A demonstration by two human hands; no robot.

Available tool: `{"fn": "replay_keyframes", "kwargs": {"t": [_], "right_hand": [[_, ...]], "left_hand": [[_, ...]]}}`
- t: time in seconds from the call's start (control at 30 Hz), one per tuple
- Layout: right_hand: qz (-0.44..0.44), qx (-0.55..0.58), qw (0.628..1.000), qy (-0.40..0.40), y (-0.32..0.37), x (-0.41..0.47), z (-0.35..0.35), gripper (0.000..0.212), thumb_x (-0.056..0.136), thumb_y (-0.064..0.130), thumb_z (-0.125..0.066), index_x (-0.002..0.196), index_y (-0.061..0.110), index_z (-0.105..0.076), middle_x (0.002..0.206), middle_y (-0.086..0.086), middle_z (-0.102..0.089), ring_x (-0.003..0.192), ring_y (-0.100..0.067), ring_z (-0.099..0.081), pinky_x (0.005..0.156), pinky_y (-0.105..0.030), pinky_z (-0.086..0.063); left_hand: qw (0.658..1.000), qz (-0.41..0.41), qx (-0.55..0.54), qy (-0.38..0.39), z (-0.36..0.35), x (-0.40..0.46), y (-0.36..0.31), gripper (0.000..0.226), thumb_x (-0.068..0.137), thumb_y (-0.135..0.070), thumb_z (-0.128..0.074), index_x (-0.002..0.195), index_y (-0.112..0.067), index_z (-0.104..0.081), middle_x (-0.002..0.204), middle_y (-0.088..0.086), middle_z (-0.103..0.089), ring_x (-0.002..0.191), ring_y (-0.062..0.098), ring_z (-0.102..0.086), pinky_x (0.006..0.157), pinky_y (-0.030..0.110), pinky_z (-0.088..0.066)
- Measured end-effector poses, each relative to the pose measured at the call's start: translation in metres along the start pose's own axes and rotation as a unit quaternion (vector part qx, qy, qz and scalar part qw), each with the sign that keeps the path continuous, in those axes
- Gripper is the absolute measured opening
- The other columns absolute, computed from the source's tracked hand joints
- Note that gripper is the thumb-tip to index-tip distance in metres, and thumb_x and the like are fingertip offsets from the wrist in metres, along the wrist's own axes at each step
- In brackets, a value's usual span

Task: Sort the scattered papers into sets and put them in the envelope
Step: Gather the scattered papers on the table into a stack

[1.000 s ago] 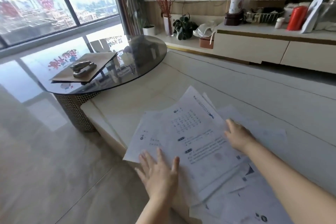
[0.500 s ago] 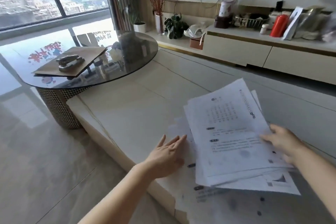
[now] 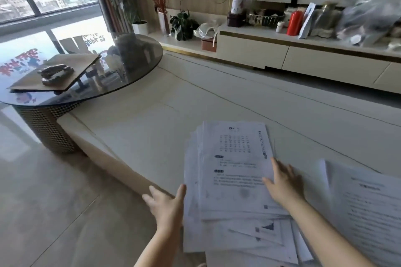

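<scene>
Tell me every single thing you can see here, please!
Printed white paper sheets: many, white, stacked on the pale stone table; more loose at right.
Brown flat envelope: one, on the round dark glass table.
Dark metal stapler: one, lying on the envelope.
Red cylindrical flask: one, on the cream low cabinet.
Wire basket: one, on the cabinet.
Red-twig vase: one, white, by the wall.
Green potted plant: one, beside the vase.
Hands: left hand open at the stack's left edge; right hand open, flat on it.

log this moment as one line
stage: gathering papers | left hand: open, against stack's left edge | right hand: open, flat on paper stack | envelope: not loaded
</scene>
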State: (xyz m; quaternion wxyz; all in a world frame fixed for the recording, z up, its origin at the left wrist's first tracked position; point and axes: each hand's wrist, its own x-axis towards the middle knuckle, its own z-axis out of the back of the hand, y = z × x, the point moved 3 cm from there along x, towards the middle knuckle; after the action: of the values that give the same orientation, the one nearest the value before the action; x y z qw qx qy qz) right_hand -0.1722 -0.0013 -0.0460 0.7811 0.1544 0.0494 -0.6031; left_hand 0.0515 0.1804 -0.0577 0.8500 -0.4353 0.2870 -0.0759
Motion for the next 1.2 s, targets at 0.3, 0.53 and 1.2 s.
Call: {"fn": "replay_keyframes", "kwargs": {"t": [0.3,0.53,1.2], "right_hand": [[0.121,-0.009,0.987,0.101,0.071,-0.054,-0.028,0.065,0.1,0.04,-0.029,0.15,0.026,0.01,0.16,0.007,0.002,0.146,-0.021,0.01,0.115,-0.049,0.0],[0.077,0.019,0.997,0.015,0.071,-0.075,-0.032,0.069,0.098,0.045,-0.034,0.15,0.013,-0.003,0.158,-0.006,-0.014,0.145,-0.027,-0.01,0.117,-0.035,-0.011],[0.034,0.641,0.752,0.149,0.051,-0.071,0.05,0.089,0.073,0.024,-0.077,0.145,0.009,-0.028,0.137,-0.008,-0.051,0.114,-0.025,-0.057,0.092,-0.038,-0.047]], "left_hand": [[0.922,0.205,-0.181,0.272,0.074,-0.014,0.025,0.032,0.091,-0.027,-0.06,0.111,-0.002,-0.065,0.091,0.016,-0.073,0.07,0.028,-0.07,0.065,0.036,-0.056],[0.885,0.154,-0.195,0.393,0.104,-0.003,0.022,0.048,0.093,-0.043,-0.05,0.126,-0.01,-0.062,0.127,0.016,-0.061,0.113,0.032,-0.061,0.096,0.045,-0.049],[0.927,-0.19,-0.156,0.283,0.095,-0.047,-0.101,0.02,0.082,0.004,-0.066,0.099,-0.006,-0.062,0.088,0.015,-0.073,0.073,0.028,-0.07,0.07,0.042,-0.06]]}}
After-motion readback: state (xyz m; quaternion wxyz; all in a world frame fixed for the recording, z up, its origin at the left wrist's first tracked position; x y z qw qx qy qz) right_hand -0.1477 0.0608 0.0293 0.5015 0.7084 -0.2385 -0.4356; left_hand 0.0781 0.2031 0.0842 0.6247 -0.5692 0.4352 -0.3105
